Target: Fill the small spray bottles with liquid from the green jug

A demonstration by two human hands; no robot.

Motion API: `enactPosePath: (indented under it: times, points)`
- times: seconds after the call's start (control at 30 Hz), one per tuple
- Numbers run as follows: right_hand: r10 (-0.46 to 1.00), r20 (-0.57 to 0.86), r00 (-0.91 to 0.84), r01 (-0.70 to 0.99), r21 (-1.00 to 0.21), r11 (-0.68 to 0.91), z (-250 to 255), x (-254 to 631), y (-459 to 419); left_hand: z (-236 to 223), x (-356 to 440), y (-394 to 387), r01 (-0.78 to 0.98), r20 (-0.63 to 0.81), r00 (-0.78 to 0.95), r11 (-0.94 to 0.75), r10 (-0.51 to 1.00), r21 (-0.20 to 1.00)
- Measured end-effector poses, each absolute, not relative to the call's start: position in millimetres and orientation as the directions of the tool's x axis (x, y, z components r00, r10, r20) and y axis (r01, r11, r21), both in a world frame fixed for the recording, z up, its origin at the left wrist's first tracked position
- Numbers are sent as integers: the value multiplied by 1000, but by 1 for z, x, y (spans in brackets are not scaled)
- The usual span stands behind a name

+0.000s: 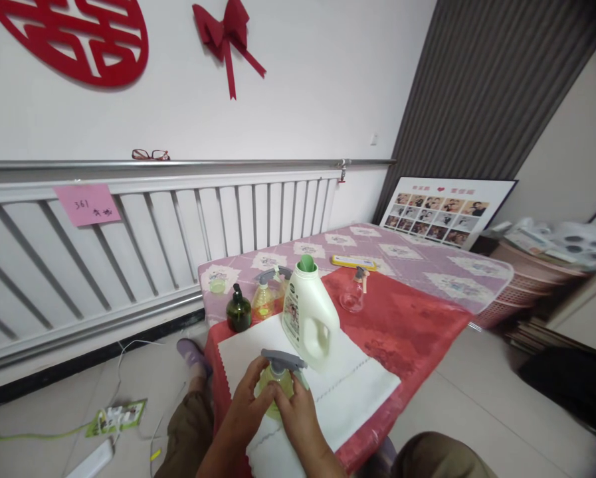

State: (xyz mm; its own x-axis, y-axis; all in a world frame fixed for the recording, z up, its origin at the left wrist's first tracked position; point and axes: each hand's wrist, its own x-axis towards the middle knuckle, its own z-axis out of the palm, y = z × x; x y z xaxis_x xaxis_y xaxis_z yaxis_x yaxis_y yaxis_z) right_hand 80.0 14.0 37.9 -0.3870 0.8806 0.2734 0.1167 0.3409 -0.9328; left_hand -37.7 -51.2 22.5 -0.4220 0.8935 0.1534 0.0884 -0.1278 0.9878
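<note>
My left hand (246, 405) and my right hand (298, 415) are both wrapped round a small yellow-green spray bottle (278, 382) with a grey trigger head, held over a white cloth (347, 392). Just behind it stands a large white detergent jug (309, 315) with an open green spout. Further back stand a dark green pump bottle (238, 311), a second yellow spray bottle (265, 295) and a clear round spray bottle (353, 292).
The low table carries a red cloth (407, 325) over a pink patterned cover (427, 262). A yellow-edged flat object (353, 262) lies at the back. A white radiator (153, 232) runs along the wall; a basket (527, 279) and a photo board (447, 211) stand to the right. Cables and a power strip (103, 431) lie on the floor at left.
</note>
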Motion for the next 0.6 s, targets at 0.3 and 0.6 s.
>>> enactPosePath:
  times: [0.3, 0.6]
  points:
    - [888, 220, -404, 84, -958, 276, 41, 81, 13, -4, -35, -62, 135, 172, -382, -129, 908, 982]
    - [830, 214, -515, 57, -957, 283, 41, 91, 15, -9, -17, -53, 212, 183, -586, -69, 790, 975]
